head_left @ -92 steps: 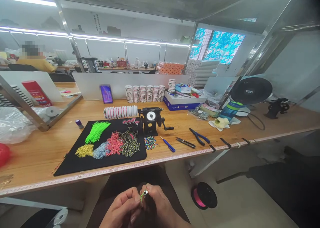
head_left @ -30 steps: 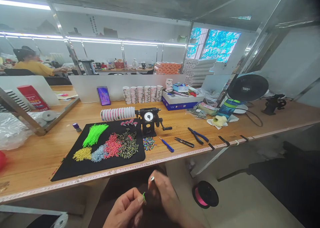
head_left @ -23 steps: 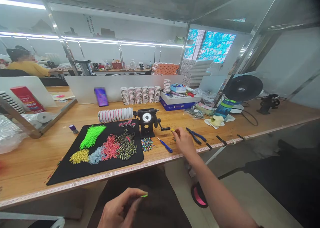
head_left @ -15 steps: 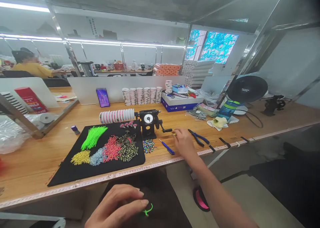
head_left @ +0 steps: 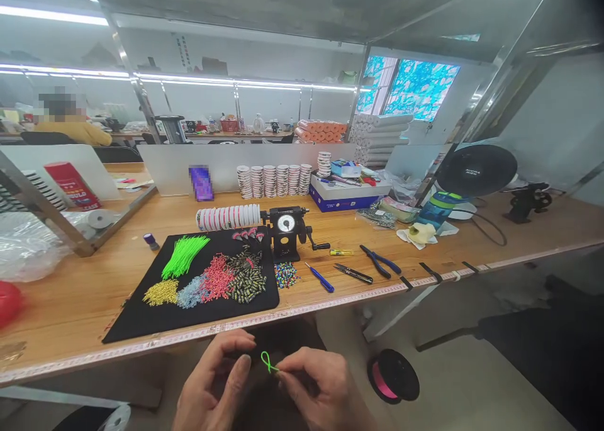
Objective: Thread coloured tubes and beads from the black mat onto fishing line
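Note:
Just below the table's front edge, my right hand [head_left: 321, 384] pinches a short bright green cord [head_left: 267, 358] between thumb and fingertips. The cord bends into a small loop that points left. To the left of it is my left hand [head_left: 217, 380], thumb and forefinger apart, with nothing visible between them and no contact with the loop. On the table ahead lies a black mat [head_left: 198, 311]. It carries a bundle of similar green cords [head_left: 184, 255], gold pieces [head_left: 160, 292], pale blue pieces [head_left: 191, 292], coral pieces [head_left: 218, 277] and dark olive pieces [head_left: 248, 283].
A black hand-cranked winder [head_left: 285, 229] holds a row of white spools [head_left: 229, 217]. Multicoloured beads [head_left: 285, 275], a blue-handled tool [head_left: 321, 279], thread snips [head_left: 353, 273], a yellow tool [head_left: 341, 252] and pliers [head_left: 380, 262] lie rightward. A pink-wound reel [head_left: 394, 375] is below the table.
My right hand has left the tools on the table and come down to the green cord, which it now pinches. My left hand's fingers have come off the cord. The view has shifted slightly.

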The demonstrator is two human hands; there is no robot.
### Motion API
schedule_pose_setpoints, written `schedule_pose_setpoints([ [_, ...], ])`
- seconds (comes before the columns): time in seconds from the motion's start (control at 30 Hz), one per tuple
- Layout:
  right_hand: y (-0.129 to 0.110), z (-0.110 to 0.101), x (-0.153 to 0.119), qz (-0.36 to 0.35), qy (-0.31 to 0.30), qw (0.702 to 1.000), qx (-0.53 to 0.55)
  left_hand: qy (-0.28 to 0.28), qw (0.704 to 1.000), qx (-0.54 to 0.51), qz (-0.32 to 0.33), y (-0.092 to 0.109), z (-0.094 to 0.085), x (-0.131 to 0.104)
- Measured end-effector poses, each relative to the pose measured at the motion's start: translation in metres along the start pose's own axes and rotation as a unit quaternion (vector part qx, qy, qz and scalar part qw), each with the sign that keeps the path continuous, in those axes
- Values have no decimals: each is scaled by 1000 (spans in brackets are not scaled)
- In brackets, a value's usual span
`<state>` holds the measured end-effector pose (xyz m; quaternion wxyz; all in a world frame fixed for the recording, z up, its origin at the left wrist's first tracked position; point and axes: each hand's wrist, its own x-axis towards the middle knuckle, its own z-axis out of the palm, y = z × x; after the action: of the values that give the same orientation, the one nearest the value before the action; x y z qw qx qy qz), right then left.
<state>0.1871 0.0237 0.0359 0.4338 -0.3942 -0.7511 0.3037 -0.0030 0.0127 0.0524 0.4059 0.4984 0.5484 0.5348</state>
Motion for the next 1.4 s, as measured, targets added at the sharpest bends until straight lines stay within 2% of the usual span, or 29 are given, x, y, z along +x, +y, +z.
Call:
schedule_pose_setpoints([
  [0.1, 7, 10, -3, -89, 6, 991, -98, -78, 989, -72, -99, -14, 1, 3],
  [0.23, 3, 13, -5, -102, -26, 987, -121, -129, 985, -72, -90, -18, 1, 4],
  [0.33, 10, 7, 6, -18, -55, 995, -82, -146, 986, -30, -70, -20, -4, 6],
  [0.43, 35, -5, 32, 89, -7, 985, -150, -139, 989, 2, -55, -25, -8, 8],
  [0.57, 77, -17, 68, 148, 60, 956, -245, -102, 993, -4, -54, -33, -9, 7],
  [0.67, 90, -16, 84, 174, 69, 941, -283, -107, 993, -1, -55, -38, -11, 8],
  [0.8, 87, -9, 91, 201, 61, 922, -326, -149, 987, 30, -45, -42, -15, 10],
  [1.1, 84, -9, 99, 210, 4, 895, -393, -162, 985, 49, -25, -43, -13, 11],
  [1.4, 83, -21, 92, 195, -30, 898, -393, -139, 988, 52, -34, -40, -13, 12],
])
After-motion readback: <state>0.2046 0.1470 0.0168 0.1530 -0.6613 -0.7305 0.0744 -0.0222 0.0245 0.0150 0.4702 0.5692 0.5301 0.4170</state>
